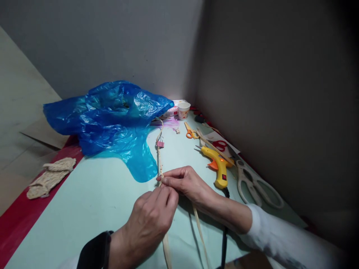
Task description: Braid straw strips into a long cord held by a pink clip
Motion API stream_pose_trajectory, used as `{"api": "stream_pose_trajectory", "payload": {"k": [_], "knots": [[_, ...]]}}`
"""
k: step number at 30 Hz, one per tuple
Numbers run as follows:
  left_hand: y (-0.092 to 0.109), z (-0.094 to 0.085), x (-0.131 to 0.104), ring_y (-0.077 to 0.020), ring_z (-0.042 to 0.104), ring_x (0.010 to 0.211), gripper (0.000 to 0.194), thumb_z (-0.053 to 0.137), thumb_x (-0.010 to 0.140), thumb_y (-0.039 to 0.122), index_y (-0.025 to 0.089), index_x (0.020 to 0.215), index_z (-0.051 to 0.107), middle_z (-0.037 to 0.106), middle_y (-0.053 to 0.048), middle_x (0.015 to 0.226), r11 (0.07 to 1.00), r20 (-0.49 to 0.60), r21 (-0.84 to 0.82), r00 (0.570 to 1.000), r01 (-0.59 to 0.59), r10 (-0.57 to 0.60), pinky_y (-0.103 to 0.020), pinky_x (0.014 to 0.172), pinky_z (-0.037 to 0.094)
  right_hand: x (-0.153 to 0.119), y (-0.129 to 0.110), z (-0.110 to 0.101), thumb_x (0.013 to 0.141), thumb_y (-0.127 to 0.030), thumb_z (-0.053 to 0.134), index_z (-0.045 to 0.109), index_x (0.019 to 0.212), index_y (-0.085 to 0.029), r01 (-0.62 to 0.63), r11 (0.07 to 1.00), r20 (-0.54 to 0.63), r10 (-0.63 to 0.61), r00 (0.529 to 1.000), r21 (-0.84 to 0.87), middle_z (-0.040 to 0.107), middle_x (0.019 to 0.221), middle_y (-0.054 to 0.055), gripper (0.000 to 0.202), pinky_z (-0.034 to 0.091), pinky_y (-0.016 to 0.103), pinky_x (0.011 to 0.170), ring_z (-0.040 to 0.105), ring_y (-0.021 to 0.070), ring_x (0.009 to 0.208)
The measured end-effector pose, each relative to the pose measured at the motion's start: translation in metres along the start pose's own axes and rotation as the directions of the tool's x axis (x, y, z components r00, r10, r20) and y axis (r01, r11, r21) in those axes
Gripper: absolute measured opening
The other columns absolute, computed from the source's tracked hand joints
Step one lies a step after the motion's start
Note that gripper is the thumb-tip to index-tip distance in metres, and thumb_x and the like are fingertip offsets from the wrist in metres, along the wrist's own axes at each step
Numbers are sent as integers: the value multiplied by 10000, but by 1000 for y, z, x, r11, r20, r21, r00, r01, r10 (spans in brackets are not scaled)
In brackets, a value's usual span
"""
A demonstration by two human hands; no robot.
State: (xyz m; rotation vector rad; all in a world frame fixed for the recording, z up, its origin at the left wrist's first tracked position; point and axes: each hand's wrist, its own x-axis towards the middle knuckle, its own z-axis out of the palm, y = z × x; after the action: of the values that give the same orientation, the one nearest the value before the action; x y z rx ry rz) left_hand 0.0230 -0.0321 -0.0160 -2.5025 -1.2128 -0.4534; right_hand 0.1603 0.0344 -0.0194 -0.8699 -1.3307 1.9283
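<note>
A thin pale braid (160, 160) runs from beside the blue bag toward me, with a pink binder clip (160, 144) gripping it partway up. My right hand (190, 185) pinches the braid's near end between thumb and forefinger. Right below it, my left hand (157, 213) is closed in a fist around the loose strands; its fingertips are hidden from me. One flat pale strand (166, 251) hangs down under the left hand. Another narrower strand (199, 228) trails beneath my right wrist toward the table's near edge.
A crumpled blue plastic bag (112, 119) covers the back left. A woven slipper (52, 177) lies on the red edge. At right are a yellow glue gun (221, 168) with its light on, large scissors (254, 185), orange scissors (189, 132), red-handled scissors (220, 145) and a paper cup (184, 111).
</note>
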Motion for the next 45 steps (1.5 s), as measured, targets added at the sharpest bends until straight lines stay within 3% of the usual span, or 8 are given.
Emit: {"api": "stream_pose_trajectory", "payload": {"k": [3,6,9,12,24,33,40,45], "knots": [[-11,-8,2,-205,587,731,152,463,887,197,164,828,598,613,-72,766,902,11,-352,965,249,-262,-308,654,423,-2,-6,-2,755,-313,689,709,714,-100,11,1000,-4,-11,1000,-16,602,669,6,217,384,227,667,502,101,660],[-29,-13,10,-163,564,698,189,457,914,339,185,931,565,600,-44,840,479,280,-606,734,635,-619,-283,638,423,-4,-10,-5,789,-315,654,696,704,-115,35,998,21,-34,999,-58,583,634,-7,221,392,233,698,516,107,668],[-41,-8,19,-101,454,515,228,490,890,399,195,978,537,551,17,736,-51,653,-728,668,684,-358,-235,499,357,-3,-10,-7,827,-336,607,687,728,-113,73,997,131,-69,989,-24,628,678,19,256,410,260,748,554,125,696],[-43,0,22,-73,434,565,156,565,856,319,177,917,543,540,25,727,-292,702,-710,676,641,-222,-183,506,317,0,-10,-7,831,-338,597,678,738,-112,87,996,195,-81,978,-26,658,727,39,258,419,267,770,571,129,709],[-29,7,15,-14,270,345,119,534,836,274,197,873,452,531,64,607,-432,800,-600,516,674,-306,-143,335,152,-4,4,-9,864,-231,518,472,979,-188,73,857,-12,-92,996,-509,648,731,9,131,405,248,628,590,151,696],[-26,13,13,-28,250,373,133,547,782,288,184,720,491,439,86,468,-229,721,-655,505,720,-474,-169,363,160,-17,-17,-4,860,-192,485,604,755,-191,135,274,84,-192,978,-952,619,670,13,159,301,265,549,519,136,591],[-24,17,12,-28,251,395,173,631,721,311,175,711,524,387,102,442,-345,724,-675,496,652,-479,-159,380,157,-26,11,16,822,-41,432,577,704,-150,361,-277,453,-612,648,-890,553,617,41,216,269,322,494,441,172,539],[-29,14,13,-11,185,358,269,705,674,373,180,706,520,397,112,433,-490,770,-638,485,594,-414,-172,360,93,-27,19,20,795,-47,441,606,716,-118,406,-397,567,-592,573,-824,567,619,83,196,329,327,504,508,210,594]]}}
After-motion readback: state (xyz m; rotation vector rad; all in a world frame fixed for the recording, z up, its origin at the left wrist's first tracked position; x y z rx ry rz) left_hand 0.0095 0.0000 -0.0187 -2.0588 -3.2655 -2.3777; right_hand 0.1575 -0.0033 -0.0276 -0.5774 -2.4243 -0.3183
